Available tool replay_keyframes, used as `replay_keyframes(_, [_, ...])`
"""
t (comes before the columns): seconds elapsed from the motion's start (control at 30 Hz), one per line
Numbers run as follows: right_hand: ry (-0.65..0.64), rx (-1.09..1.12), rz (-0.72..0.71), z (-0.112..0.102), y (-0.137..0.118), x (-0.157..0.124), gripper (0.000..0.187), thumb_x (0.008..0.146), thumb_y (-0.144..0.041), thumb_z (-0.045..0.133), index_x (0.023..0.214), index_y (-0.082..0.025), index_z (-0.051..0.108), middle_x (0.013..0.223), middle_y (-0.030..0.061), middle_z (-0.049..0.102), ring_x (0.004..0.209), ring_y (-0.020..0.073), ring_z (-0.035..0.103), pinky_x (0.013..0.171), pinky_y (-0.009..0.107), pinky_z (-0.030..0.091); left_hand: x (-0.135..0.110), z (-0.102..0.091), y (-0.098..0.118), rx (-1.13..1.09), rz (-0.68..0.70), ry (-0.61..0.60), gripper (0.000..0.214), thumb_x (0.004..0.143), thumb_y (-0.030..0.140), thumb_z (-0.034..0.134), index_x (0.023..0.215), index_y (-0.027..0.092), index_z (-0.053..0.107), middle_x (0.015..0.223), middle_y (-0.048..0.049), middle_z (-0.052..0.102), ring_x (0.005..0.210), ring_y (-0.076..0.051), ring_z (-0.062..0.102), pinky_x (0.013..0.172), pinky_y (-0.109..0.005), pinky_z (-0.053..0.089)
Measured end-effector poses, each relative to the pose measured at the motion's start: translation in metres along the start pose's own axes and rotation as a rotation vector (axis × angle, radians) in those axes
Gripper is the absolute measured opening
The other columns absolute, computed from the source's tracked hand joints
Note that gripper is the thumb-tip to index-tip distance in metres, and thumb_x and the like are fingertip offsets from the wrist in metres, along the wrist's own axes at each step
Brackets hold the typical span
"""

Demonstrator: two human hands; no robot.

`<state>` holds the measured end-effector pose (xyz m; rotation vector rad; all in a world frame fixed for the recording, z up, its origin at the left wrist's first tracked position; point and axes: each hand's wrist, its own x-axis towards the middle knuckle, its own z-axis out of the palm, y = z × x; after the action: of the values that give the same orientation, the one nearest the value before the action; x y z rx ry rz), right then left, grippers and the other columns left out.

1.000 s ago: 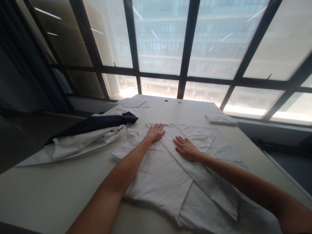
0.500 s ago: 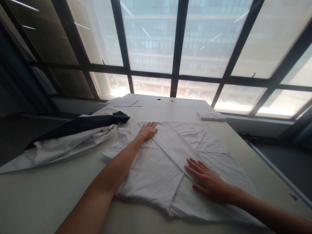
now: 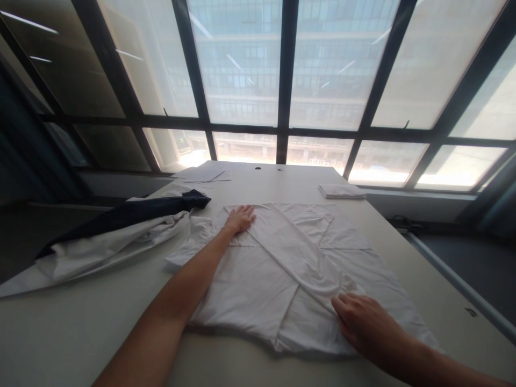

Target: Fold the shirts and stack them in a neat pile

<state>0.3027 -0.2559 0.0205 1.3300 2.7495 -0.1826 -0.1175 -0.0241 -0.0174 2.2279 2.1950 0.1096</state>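
A white shirt (image 3: 250, 285) lies spread on the table, with one sleeve (image 3: 288, 244) folded diagonally across it. My left hand (image 3: 241, 219) rests flat near the shirt's far left corner, fingers stretched out over the sleeve's upper end. At the sleeve's lower right end, my right hand (image 3: 365, 317) has its fingers closed on the white cloth. Small creases run through the sleeve just beside those fingers. The other sleeve (image 3: 189, 244) sticks out to the left, partly behind my left forearm.
Dark blue and white garments (image 3: 121, 226) lie heaped on the left of the white table (image 3: 100, 328). Paper sheets (image 3: 201, 174) are at the far left, and a folded white cloth (image 3: 342, 191) lies at the far right. Tall windows (image 3: 242, 64) stand behind.
My right hand went from lying flat with spread fingers to closing on the sleeve end, slightly nearer and to the right. My left hand stays in place on the shirt.
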Motion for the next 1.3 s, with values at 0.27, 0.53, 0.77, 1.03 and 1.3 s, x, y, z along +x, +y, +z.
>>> replay_keyframes(0.27, [-0.066,0.121,-0.038,-0.029,0.011,0.009,0.016,0.084,-0.017,0.058,0.07,-0.022,0.062,0.069,0.0046,0.069,0.065,0.0199,0.064,0.057,0.029,0.032,0.001,0.001,-0.001,0.003,-0.002,0.016,0.059,0.103,0.049,0.024,0.157,0.027,0.032,0.167,-0.004,0.022,0.153,-0.027,0.021,0.121,-0.053,0.019])
replay_keyframes(0.53, [0.24,0.239,-0.19,-0.014,-0.003,0.104,0.055,0.103,-0.043,0.037,0.149,-0.015,0.046,0.154,0.0161,0.046,0.142,0.0267,0.04,0.115,0.041,0.032,0.002,0.002,-0.002,0.018,0.01,0.024,0.059,0.103,0.048,0.025,0.157,0.026,0.032,0.167,-0.0046,0.023,0.153,-0.027,0.021,0.12,-0.053,0.02])
replay_keyframes(0.77, [0.186,0.117,-0.113,0.028,0.018,0.133,0.071,0.104,-0.056,0.024,0.16,-0.012,0.026,0.166,0.0126,0.02,0.154,0.0244,0.013,0.124,0.046,0.012,0.003,0.003,-0.003,0.01,0.006,0.008,0.06,0.103,0.049,0.024,0.158,0.027,0.031,0.167,-0.0037,0.022,0.153,-0.028,0.021,0.121,-0.053,0.02])
replay_keyframes(1.03, [0.202,-0.011,0.139,0.031,0.03,0.105,0.082,0.101,-0.057,0.025,0.149,0.008,0.038,0.158,0.0303,0.03,0.151,0.0366,0.023,0.122,0.05,0.016,0.004,0.005,-0.003,-0.016,0.004,0.009,0.06,0.103,0.049,0.023,0.158,0.027,0.03,0.167,-0.003,0.021,0.153,-0.028,0.019,0.121,-0.054,0.017])
replay_keyframes(1.3, [0.238,0.106,-0.029,0.004,-0.005,0.165,0.076,0.103,-0.054,0.024,0.155,0.001,0.03,0.164,0.0241,0.019,0.154,0.032,0.013,0.122,0.047,0.017,0.004,0.005,-0.003,-0.009,0.002,0.01,0.06,0.103,0.049,0.023,0.158,0.028,0.03,0.167,-0.0031,0.021,0.153,-0.027,0.019,0.121,-0.054,0.018])
